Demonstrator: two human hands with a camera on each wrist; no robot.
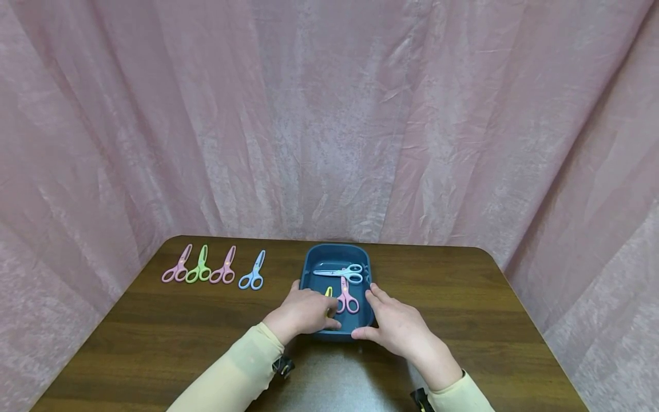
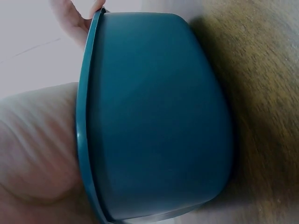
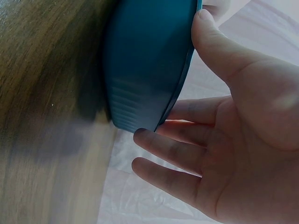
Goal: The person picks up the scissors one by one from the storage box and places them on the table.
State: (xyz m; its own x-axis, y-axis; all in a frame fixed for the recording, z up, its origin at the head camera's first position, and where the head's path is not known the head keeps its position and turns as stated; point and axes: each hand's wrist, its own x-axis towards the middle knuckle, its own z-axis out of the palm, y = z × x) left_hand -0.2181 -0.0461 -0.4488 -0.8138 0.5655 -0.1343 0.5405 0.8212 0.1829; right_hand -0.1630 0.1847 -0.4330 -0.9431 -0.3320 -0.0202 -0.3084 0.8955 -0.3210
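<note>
A blue tray (image 1: pixel 337 248) stands near the middle of the table. Inside it lie light-blue scissors (image 1: pixel 340 273), pink scissors (image 1: pixel 347 300) and yellow scissors (image 1: pixel 329 292) that are partly covered by my left hand (image 1: pixel 306 312). That hand reaches over the tray's left rim, with thumb and fingers about the yellow scissors; whether they pinch them is hidden. My right hand (image 1: pixel 401 326) touches the tray's near right corner. In the right wrist view its thumb rests on the rim, and its fairly straight fingers lie spread at the tray's side.
To the left of the tray, pink scissors (image 1: pixel 177 264), green scissors (image 1: pixel 199 266), more pink scissors (image 1: pixel 224 266) and blue scissors (image 1: pixel 253 272) lie in a row on the brown wooden table (image 1: pixel 453 303). Pink curtains (image 1: pixel 329 126) hang behind the table and at its sides.
</note>
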